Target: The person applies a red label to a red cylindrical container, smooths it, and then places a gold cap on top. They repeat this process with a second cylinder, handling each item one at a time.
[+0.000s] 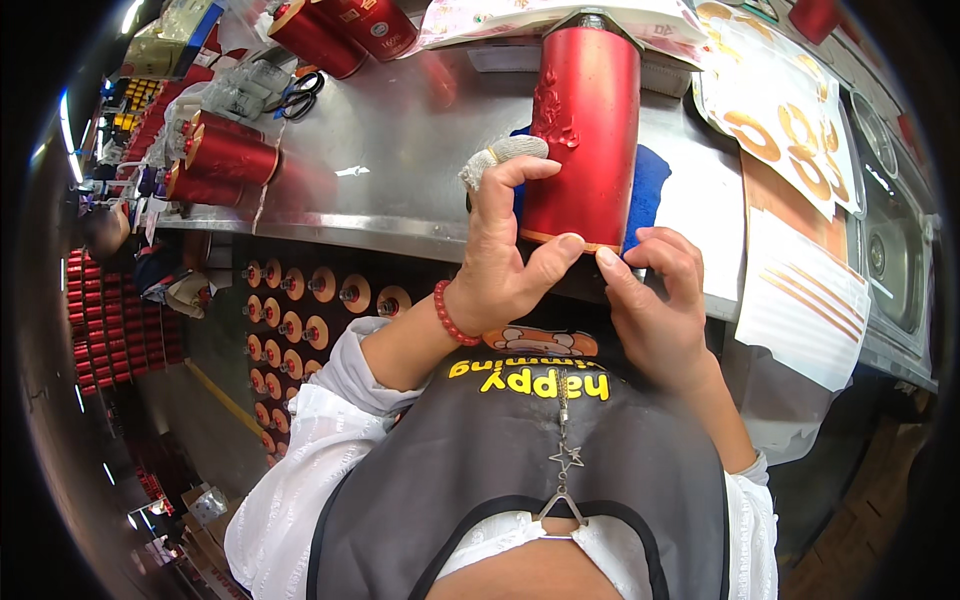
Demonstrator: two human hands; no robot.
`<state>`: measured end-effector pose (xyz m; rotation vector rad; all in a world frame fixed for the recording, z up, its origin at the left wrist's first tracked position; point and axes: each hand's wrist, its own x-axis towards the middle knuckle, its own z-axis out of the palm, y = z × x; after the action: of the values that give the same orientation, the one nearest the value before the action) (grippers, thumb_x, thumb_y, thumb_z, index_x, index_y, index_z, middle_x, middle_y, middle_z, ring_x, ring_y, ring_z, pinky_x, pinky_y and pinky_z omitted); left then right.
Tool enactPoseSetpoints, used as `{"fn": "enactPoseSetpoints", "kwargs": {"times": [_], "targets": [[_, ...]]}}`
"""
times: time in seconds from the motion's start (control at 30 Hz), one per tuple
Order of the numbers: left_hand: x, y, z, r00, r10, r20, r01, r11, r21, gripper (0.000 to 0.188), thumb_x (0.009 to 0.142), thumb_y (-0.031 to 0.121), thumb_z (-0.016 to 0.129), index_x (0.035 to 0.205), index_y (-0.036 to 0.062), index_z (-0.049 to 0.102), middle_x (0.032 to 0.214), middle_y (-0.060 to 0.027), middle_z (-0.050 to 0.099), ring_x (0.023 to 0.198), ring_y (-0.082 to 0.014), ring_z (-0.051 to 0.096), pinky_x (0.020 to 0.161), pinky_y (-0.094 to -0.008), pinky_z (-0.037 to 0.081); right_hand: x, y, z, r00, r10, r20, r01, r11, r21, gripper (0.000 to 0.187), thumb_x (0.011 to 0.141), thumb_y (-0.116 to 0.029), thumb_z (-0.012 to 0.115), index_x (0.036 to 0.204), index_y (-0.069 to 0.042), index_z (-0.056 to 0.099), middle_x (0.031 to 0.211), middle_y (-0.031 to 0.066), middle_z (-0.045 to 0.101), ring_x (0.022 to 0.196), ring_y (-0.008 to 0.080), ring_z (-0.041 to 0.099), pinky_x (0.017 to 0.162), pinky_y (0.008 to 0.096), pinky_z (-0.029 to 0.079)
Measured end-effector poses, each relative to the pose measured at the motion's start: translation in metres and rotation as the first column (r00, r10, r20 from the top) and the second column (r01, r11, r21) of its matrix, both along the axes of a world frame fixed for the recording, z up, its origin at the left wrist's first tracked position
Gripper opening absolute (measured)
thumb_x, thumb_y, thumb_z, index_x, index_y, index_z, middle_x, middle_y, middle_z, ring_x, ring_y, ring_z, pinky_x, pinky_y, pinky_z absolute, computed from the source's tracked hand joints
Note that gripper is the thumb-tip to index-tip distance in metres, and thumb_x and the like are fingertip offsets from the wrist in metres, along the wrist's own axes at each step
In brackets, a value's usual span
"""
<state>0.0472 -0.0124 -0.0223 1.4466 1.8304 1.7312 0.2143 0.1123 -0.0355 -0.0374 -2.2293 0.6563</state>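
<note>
A large red bottle [592, 140] with raised decoration on its side lies on a blue cloth [648, 185], its base toward me. Around the base edge runs a thin gold strip [570, 243]. My left hand [508, 250] grips the bottle's left side, thumb on the strip and index finger against the red wall. A whitish cloth cover [505, 155] wraps one of its fingers. At the right end of the base, my right hand [660, 295] is closed, thumb and curled fingers at the strip; the fingertips partly hide what they pinch.
A sheet with gold strips [810, 300] hangs over the table edge at right, below a sheet of gold ring stickers [775, 120]. Beyond is a sink [895, 265]. Black scissors [300, 95] and red bottles [232, 150] lie at left. Several bottles stand below the table [320, 285].
</note>
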Motion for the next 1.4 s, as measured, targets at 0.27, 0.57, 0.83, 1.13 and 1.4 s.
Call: {"fn": "enactPoseSetpoints", "kwargs": {"times": [0.27,0.57,0.83,1.13,1.4], "targets": [[0.001,0.001,0.001,0.999,0.014,-0.045,-0.015,1.000,-0.012,0.056,0.087,0.014,0.073,0.133,-0.0004,0.045,0.126,-0.0135,0.047,0.116,-0.0243,0.046,0.104,-0.0363,0.037,-0.001,-0.001,0.001,1.000,0.008,-0.010,-0.009,1.000,-0.016,0.058,0.064,0.009,0.072,0.120,-0.007,0.071,0.104,0.0089,0.055,0.105,0.0330,0.056,0.091,0.0426,0.050],[0.000,0.000,0.000,0.999,-0.001,-0.036,0.000,1.000,-0.023,0.055,0.089,0.016,0.072,0.133,0.0001,0.045,0.127,-0.0133,0.046,0.118,-0.0247,0.044,0.105,-0.0365,0.035,-0.003,-0.001,-0.002,1.000,-0.021,-0.012,0.021,1.000,0.010,0.060,0.064,0.009,0.071,0.121,-0.009,0.071,0.103,0.0088,0.054,0.105,0.0326,0.056,0.090,0.0423,0.050],[-0.003,-0.001,-0.004,0.999,-0.002,-0.032,0.001,1.000,-0.005,0.053,0.089,0.017,0.071,0.133,0.0000,0.045,0.127,-0.0140,0.046,0.119,-0.0261,0.044,0.106,-0.0372,0.034,0.001,-0.004,0.000,1.000,-0.008,-0.005,0.008,1.000,0.007,0.060,0.064,0.008,0.071,0.122,-0.009,0.071,0.104,0.0085,0.054,0.105,0.0317,0.056,0.090,0.0405,0.050],[0.003,0.002,-0.001,1.000,-0.012,-0.019,0.012,1.000,-0.007,0.051,0.090,0.015,0.069,0.133,-0.0003,0.045,0.129,-0.0150,0.044,0.121,-0.0255,0.043,0.108,-0.0362,0.033,-0.001,-0.002,-0.002,1.000,-0.019,-0.001,0.019,1.000,-0.022,0.064,0.064,0.010,0.071,0.126,-0.008,0.068,0.106,0.0093,0.054,0.105,0.0321,0.056,0.091,0.0415,0.049],[-0.009,-0.007,0.002,0.993,-0.105,0.046,0.107,0.993,-0.054,0.053,0.096,0.016,0.063,0.139,-0.0005,0.037,0.144,-0.0161,0.037,0.135,-0.0253,0.037,0.116,-0.0393,0.027,0.005,0.001,-0.010,0.999,-0.043,0.033,0.048,0.989,-0.140,0.069,0.069,0.007,0.074,0.135,0.000,0.057,0.112,0.0145,0.053,0.108,0.0349,0.054,0.093,0.0446,0.047]]}}
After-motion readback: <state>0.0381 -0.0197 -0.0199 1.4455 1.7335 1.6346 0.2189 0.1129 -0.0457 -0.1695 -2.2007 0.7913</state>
